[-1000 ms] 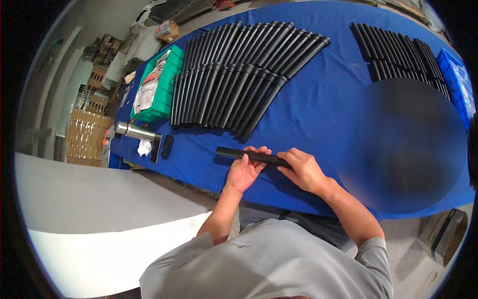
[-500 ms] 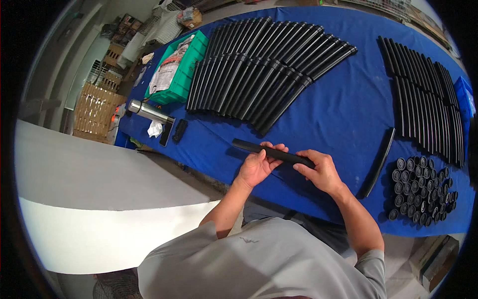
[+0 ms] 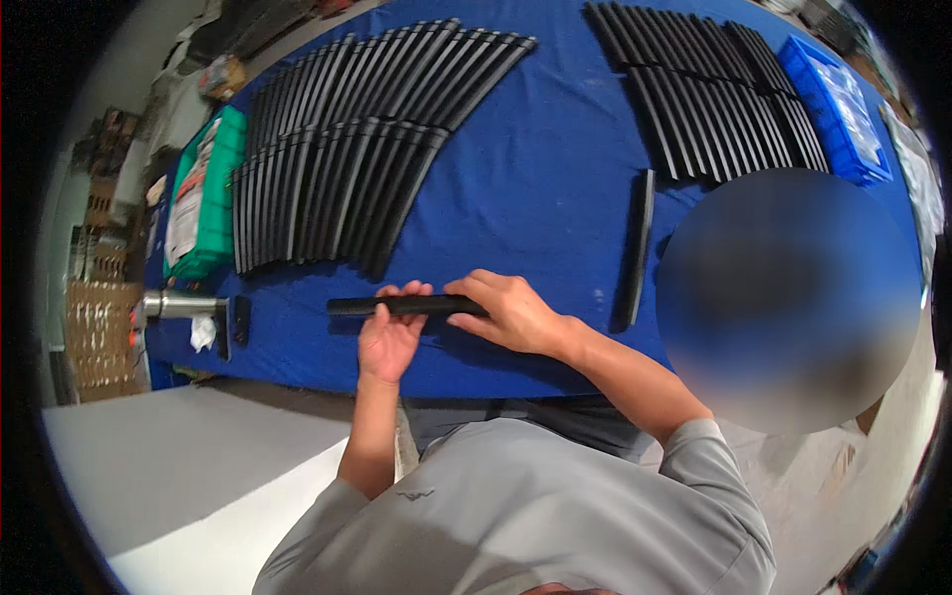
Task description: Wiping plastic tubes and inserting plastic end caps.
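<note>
A short black tube point(image 3: 351, 306) lies nearly level across both my hands, above the near edge of the blue-covered table. My left hand point(image 3: 390, 345) cradles its middle from below, the thumb on the near side and the fingertips showing beyond it. From above, my right hand point(image 3: 513, 313) wraps the tube's right end, so that end is hidden in my palm. To the right, a single black tube point(image 3: 643, 248) lies apart on the cloth. Beyond my hands, many black tubes point(image 3: 337, 149) are fanned out in two rows.
More black tubes point(image 3: 704, 99) lie at the far right beside a blue crate point(image 3: 843, 124). A green crate point(image 3: 215, 223) stands at left. Nearer are a steel flask point(image 3: 183, 305) and crumpled white tissue point(image 3: 202, 333). A round blur point(image 3: 788, 297) hides the table's right part.
The view has swung right, so the table's things appear further left. Both hands still hold the tube, which now looks more level. A blur covers where round black caps showed.
</note>
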`<state>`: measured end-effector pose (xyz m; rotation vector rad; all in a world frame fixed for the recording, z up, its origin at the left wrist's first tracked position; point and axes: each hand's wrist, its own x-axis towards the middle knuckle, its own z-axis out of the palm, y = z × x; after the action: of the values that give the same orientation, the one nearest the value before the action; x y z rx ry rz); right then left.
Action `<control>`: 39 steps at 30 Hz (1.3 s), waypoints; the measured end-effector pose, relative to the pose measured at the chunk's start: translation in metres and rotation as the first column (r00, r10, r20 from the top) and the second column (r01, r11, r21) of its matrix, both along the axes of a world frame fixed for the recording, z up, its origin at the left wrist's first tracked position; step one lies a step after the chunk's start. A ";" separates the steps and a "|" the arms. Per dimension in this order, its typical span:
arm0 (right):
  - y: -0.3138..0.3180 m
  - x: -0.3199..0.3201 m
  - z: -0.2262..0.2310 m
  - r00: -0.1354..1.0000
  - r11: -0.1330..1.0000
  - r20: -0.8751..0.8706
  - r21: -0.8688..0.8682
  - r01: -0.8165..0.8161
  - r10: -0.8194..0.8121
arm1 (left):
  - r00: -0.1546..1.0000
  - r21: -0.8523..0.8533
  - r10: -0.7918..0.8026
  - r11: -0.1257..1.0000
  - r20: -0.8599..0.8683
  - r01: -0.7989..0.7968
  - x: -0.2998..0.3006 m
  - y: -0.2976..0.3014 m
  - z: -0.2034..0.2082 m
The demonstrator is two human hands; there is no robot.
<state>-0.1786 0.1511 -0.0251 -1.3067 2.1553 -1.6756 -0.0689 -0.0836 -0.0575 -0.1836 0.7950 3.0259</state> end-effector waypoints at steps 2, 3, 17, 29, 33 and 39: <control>0.002 -0.004 0.000 0.991 1.000 0.135 0.004 -0.017 0.016 | 1.000 0.006 -0.024 1.000 -0.020 0.024 -0.002 0.001 0.001; 0.003 -0.006 -0.004 0.986 0.998 0.158 0.022 -0.055 0.051 | 0.999 -0.004 -0.024 1.000 -0.028 0.023 -0.003 0.001 0.002; -0.002 0.006 -0.012 0.988 0.999 -0.153 -0.025 0.031 -0.034 | 1.000 0.008 -0.001 1.000 0.024 0.001 -0.001 -0.003 -0.005; -0.002 0.007 -0.012 0.999 0.999 -0.034 -0.024 -0.026 0.025 | 0.999 0.018 -0.043 0.999 -0.031 0.044 -0.004 -0.002 -0.002; 0.001 0.000 -0.006 0.969 0.990 0.207 0.029 -0.140 0.131 | 0.996 0.025 -0.058 0.998 -0.067 0.059 0.000 -0.004 -0.003; -0.001 0.005 -0.010 0.982 0.999 -0.189 -0.043 0.015 -0.023 | 1.000 0.019 -0.025 1.000 -0.013 0.025 0.000 -0.003 -0.001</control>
<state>-0.1733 0.1502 -0.0350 -1.5193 2.2527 -1.6730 -0.0692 -0.0865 -0.0590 -0.1534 0.7633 3.0126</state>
